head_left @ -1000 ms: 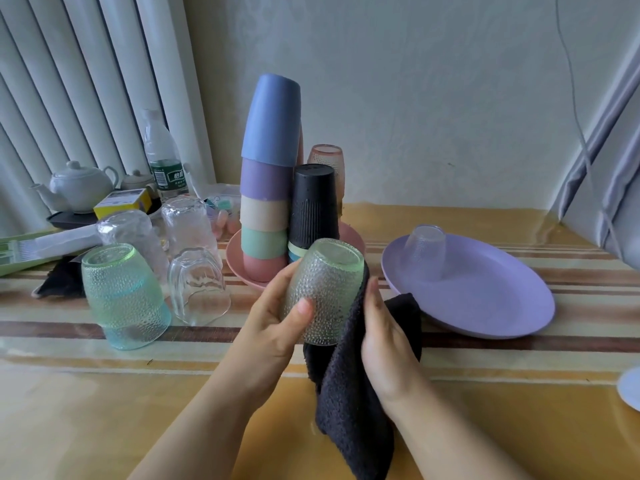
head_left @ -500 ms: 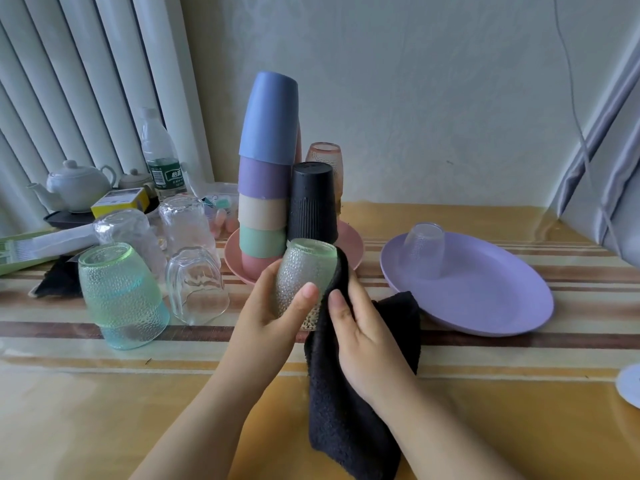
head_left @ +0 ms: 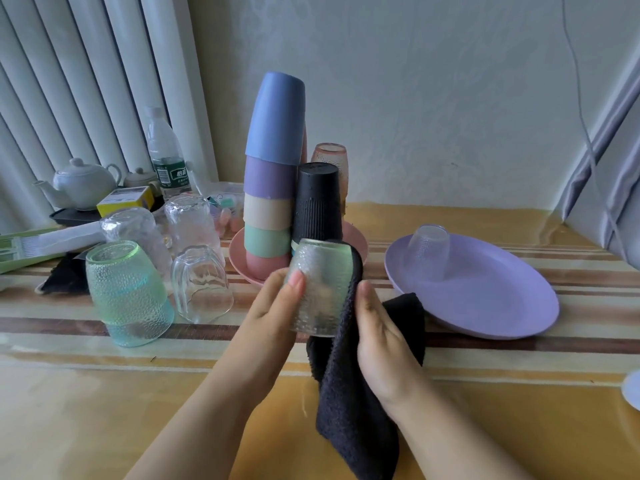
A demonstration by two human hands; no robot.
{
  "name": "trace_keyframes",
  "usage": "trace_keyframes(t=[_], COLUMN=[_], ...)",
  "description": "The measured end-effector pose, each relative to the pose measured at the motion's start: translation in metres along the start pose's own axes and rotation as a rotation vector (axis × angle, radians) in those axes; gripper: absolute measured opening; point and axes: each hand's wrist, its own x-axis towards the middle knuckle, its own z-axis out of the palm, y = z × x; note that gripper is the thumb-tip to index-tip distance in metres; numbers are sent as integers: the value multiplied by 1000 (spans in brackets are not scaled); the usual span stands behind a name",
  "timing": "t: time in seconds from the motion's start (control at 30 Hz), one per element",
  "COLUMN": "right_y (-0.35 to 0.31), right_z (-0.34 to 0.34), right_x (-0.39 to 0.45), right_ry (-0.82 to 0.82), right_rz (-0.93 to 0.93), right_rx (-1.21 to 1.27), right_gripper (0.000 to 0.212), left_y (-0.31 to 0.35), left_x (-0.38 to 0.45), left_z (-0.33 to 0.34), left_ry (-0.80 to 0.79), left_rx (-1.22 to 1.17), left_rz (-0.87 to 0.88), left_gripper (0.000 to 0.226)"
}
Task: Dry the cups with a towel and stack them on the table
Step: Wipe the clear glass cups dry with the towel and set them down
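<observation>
Both forearms reach forward from below. The left hand (head_left: pixel 273 313) curls around a textured glass (head_left: pixel 320 289), thumb across its front. The right hand (head_left: pixel 381 337) presses a dark towel (head_left: pixel 349 393) against the glass's other side.

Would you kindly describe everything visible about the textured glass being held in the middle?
The textured glass is a small clear tumbler with a pebbled surface and a faint green tint, held upside down above the table. The left hand grips its left side, thumb across the front. The dark towel wraps its right side and hangs below it, pressed on by the right hand. It sits in front of the black cup.
</observation>
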Motion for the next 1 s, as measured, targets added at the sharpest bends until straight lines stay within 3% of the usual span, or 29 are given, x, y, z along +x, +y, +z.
trace_keyframes(t=[0.1,0.33,0.5,0.63,0.73,0.87,1.0], right_y=[-7,7,12,1,-1,-5,-5], right_z=[4,5,8,-2,-12,-14,-12], right_x=[-3,3,3,5,6,8,7], right_ry=[-48,10,44,138,110,97,161], right_rz=[-23,-161,-189,-183,-193,-241,-215], right_rx=[-25,-208,-263,-146,-19,-26,-19], right_gripper=[37,49,51,40,33,33,27], left_y=[2,-1,-4,-2,-2,2,1], left_x=[3,6,5,3,1,-3,-6], left_z=[-2,-2,-5,-5,-4,-3,3], left_ry=[79,366,218,-9,-147,-209,-170], left_rx=[1,242,407,468,475,360,257], left_rz=[24,224,168,116,72,44,51], left_gripper=[36,28,56,48,50,46,40])
